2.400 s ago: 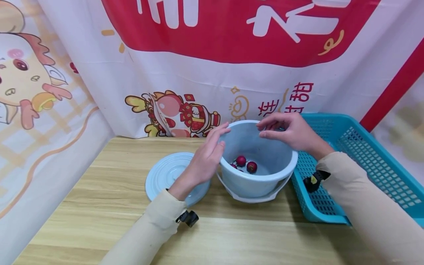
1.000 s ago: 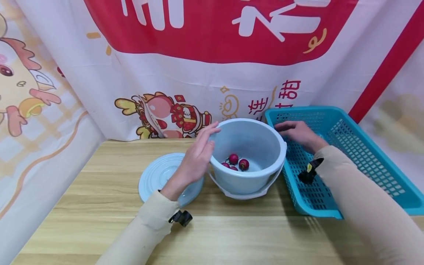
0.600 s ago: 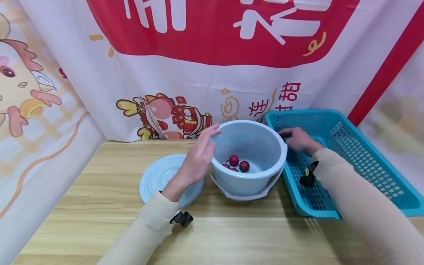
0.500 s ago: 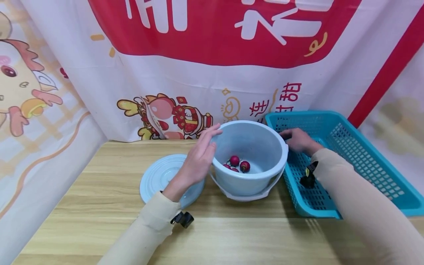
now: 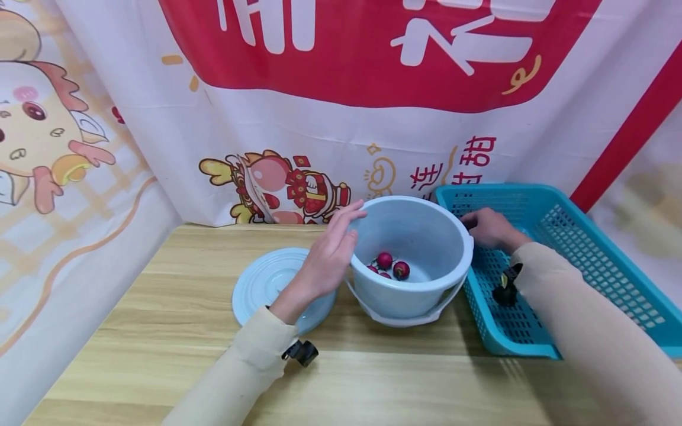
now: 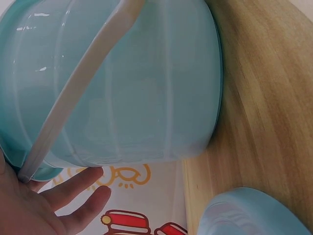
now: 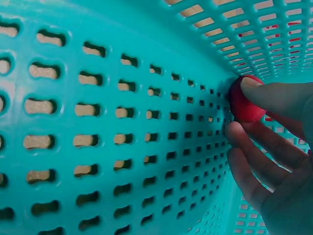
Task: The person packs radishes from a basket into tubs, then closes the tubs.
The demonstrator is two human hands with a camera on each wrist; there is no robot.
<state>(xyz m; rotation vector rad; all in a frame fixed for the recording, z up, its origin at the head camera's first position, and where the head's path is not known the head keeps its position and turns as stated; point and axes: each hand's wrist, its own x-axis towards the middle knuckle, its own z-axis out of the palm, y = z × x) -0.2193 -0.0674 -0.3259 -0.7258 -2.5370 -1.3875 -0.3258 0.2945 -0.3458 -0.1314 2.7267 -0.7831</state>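
A light blue bucket (image 5: 407, 302) with a pale handle (image 6: 73, 90) stands upright on the table. Several small red radishes (image 5: 401, 270) lie at its bottom. My left hand (image 5: 331, 255) rests against the bucket's left rim, fingers extended; in the left wrist view they spread beside the handle's end. My right hand (image 5: 491, 229) reaches down inside the teal basket (image 5: 602, 248), close to its left wall. In the right wrist view its thumb and fingers pinch a red radish (image 7: 248, 100) near the basket's perforated wall.
A round light blue lid (image 5: 261, 283) lies on the wooden table (image 5: 176, 331), left of the bucket and partly under my left forearm. The basket stands right beside the bucket. A printed cloth (image 5: 330, 136) hangs behind the table.
My right hand has moved from above the bucket's opening to the right and down into the basket. My left hand stays at the bucket's rim. The head view shifts slightly.
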